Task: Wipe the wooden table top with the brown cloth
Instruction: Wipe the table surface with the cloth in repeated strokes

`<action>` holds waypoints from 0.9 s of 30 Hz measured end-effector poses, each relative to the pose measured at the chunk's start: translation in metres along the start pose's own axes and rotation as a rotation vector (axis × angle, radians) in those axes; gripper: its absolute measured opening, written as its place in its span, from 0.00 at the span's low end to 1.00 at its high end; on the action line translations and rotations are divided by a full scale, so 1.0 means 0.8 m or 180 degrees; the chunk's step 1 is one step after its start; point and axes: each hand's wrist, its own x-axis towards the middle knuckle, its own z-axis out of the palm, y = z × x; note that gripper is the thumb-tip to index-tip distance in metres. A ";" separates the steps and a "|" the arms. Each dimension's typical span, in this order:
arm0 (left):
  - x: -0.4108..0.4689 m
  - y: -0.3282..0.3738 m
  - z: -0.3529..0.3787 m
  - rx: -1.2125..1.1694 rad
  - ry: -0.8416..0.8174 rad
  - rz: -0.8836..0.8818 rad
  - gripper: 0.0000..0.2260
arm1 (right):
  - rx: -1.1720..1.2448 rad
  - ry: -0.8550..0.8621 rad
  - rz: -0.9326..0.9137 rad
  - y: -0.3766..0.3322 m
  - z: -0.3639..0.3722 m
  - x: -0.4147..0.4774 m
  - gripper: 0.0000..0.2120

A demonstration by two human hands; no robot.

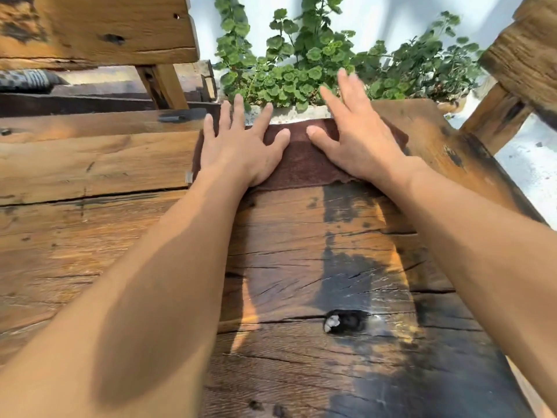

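Observation:
The brown cloth (301,159) lies flat at the far edge of the wooden table top (301,267). My left hand (241,146) presses its left part with the fingers spread and straight. My right hand (358,137) rests on its right part, palm down, with the fingers lifted and reaching past the far edge. A dark wet streak runs down the planks from the cloth toward me. Both forearms stretch out over the table.
Green leafy plants (301,55) grow in a pale planter just beyond the far edge. A wooden bench (105,28) stands at the upper left, another wooden piece (524,61) at the upper right. A dark knot hole (343,321) marks the near planks. The table's right edge drops to pale ground.

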 end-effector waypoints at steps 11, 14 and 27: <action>-0.096 -0.028 0.019 0.0113 -0.0092 0.0308 0.34 | -0.0173 -0.0621 0.0281 -0.034 0.019 -0.094 0.47; -0.157 -0.034 0.013 0.0103 -0.0092 0.0277 0.36 | -0.0229 -0.0682 0.0344 -0.059 0.008 -0.142 0.46; -0.475 -0.067 0.010 0.0092 -0.0159 0.0228 0.32 | -0.0259 -0.1041 0.0242 -0.179 -0.026 -0.422 0.43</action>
